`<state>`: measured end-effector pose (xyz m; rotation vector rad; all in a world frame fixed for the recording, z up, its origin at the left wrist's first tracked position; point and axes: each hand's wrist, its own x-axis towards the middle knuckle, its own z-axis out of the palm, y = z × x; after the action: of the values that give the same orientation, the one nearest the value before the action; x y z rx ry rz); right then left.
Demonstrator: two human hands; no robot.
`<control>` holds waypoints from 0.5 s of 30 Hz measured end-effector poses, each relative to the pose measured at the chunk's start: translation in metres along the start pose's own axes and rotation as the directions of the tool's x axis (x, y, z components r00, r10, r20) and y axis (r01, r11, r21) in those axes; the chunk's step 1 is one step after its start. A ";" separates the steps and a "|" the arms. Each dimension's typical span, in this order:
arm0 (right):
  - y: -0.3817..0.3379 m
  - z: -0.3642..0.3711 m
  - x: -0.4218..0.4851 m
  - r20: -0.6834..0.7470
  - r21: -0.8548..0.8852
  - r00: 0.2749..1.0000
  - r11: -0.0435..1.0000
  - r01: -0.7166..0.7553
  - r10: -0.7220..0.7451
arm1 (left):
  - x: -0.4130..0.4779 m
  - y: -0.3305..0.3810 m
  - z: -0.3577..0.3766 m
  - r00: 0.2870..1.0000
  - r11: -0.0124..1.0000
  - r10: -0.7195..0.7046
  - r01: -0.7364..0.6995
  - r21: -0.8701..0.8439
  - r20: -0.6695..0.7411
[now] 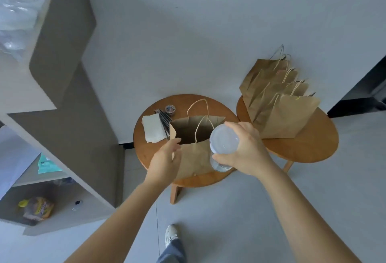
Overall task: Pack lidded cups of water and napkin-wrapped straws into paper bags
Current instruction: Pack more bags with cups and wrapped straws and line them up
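one clear lidded plastic water cup (224, 140), gripped in r hand (249, 151), not yet in open brown paper bag (195, 159); l hand (165, 158) at its left rim, grip unclear.

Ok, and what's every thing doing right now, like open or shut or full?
open bag: upright, mouth open, no cup inside yet
cup: lid on, water inside, held by the right grip at the bag's near right corner
left grip: on the bag's near rim; pinching or not, unclear
napkins: stacked flat
straws: lying bare beside the napkins
other bags: standing in a row on the second table
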<state>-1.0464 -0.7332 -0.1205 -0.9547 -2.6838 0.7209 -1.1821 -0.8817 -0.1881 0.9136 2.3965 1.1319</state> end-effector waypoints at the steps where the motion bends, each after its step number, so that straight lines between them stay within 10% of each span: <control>1: 0.005 0.002 0.009 -0.015 0.003 1.000 1.000 -0.026 0.026 | 0.018 0.001 0.000 0.999 0.997 0.011 -0.008 0.073 -0.038; 6: 0.025 0.008 0.050 -0.038 0.003 0.994 0.994 -0.106 0.106 | 0.107 0.001 0.017 0.945 0.721 0.153 -0.306 0.621 0.287; 15: 0.011 -0.003 0.114 -0.281 0.086 0.912 0.954 -0.287 0.299 | 0.149 -0.027 0.041 0.846 0.504 -0.128 -0.394 0.769 0.517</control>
<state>-1.1266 -0.6518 -0.1203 -1.3556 -2.2876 0.6298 -1.2809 -0.7704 -0.2394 1.4787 2.3282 -0.4461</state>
